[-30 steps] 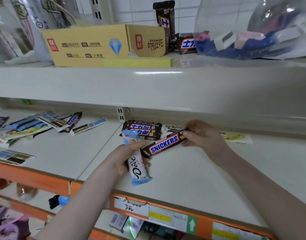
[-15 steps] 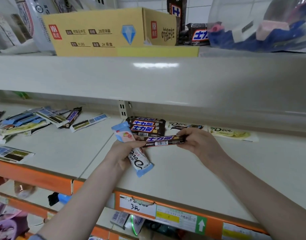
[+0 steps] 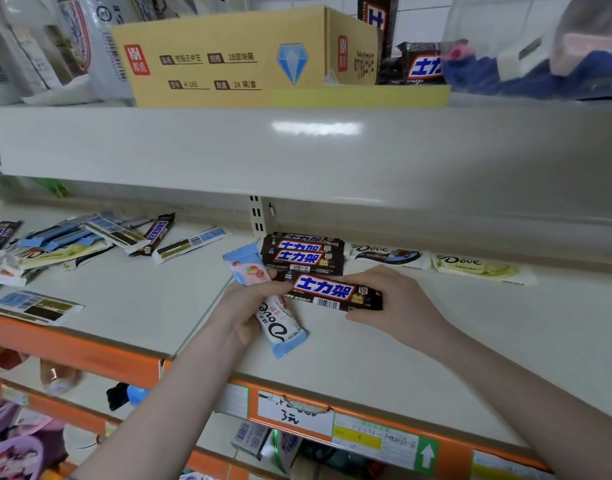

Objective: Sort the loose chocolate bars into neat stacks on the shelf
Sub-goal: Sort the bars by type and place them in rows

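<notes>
A person's two bare hands work at the middle of a pale store shelf, sorting chocolate bars. The right hand, at centre frame, pinches a dark brown bar with blue-and-white lettering by its right end, thumb below and fingers above, label facing up. The left hand, just left of it, has its fingers curled round a pale blue bar that points down toward the orange shelf edge; its fingertips also meet the brown bar's left end.

Directly above the hands in the frame sits a stack of matching brown bars, near the back of the shelf. To its right lie a white-and-dark bar and a pale yellow bar, side by side. A loose heap of mixed bars sprawls at the left of the frame, so much of the sorting looks undone.

The likely next step is setting the brown bar on its stack, and the risks lie there. The stack already looks slightly staggered; a nudge from the incoming bar could slide its top bars askew. The glossy wrappers look slippery, and an end pinch gives little control over tilt. The left hand is doing two jobs, so the blue bar could slip free and drop past the shelf edge.
</notes>
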A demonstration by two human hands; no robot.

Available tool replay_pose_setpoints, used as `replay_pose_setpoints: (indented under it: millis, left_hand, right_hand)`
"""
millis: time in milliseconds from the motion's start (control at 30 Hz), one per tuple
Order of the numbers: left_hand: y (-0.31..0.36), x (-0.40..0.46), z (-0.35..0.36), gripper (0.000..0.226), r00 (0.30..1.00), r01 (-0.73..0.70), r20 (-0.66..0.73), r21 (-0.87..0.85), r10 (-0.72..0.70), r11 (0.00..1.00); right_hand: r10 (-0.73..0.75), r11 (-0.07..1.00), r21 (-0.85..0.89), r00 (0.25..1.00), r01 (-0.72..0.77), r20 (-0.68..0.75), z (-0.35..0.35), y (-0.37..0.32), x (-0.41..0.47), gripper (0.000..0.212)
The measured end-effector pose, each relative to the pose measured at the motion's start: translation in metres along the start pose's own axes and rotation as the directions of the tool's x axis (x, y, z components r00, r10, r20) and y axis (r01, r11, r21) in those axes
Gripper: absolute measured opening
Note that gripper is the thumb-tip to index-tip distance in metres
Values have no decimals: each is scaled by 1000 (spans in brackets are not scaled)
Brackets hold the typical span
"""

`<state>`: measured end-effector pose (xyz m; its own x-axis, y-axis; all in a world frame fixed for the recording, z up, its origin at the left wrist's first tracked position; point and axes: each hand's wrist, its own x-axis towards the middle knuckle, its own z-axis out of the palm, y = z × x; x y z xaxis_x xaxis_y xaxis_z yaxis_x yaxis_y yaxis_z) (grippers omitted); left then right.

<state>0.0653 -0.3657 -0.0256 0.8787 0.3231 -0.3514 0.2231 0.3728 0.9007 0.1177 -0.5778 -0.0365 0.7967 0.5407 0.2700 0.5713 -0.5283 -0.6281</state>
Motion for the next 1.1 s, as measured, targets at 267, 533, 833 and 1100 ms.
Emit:
replay_pose_setpoints:
  millis: [267, 533, 833, 1100]
  left_hand:
    - [2, 12, -20, 15, 998, -1, -60, -167, -9, 986]
    - [13, 28, -23, 14, 1000, 9, 6, -184, -8, 983]
    - [19, 37, -31, 16, 999, -10, 52, -150, 18, 989]
    - [23, 45, -34, 15, 999, 13, 49, -138, -6, 990]
  right_hand:
    - [-156, 943, -311, 982, 117, -105, 23, -2, 27, 46]
    - [-145, 923, -372, 984, 96, -105, 39, 5, 59, 42]
    - [-75, 945, -325, 988, 26, -138, 49, 6, 68, 40]
    - [-22, 949, -314, 992, -19, -128, 50, -4, 74, 39]
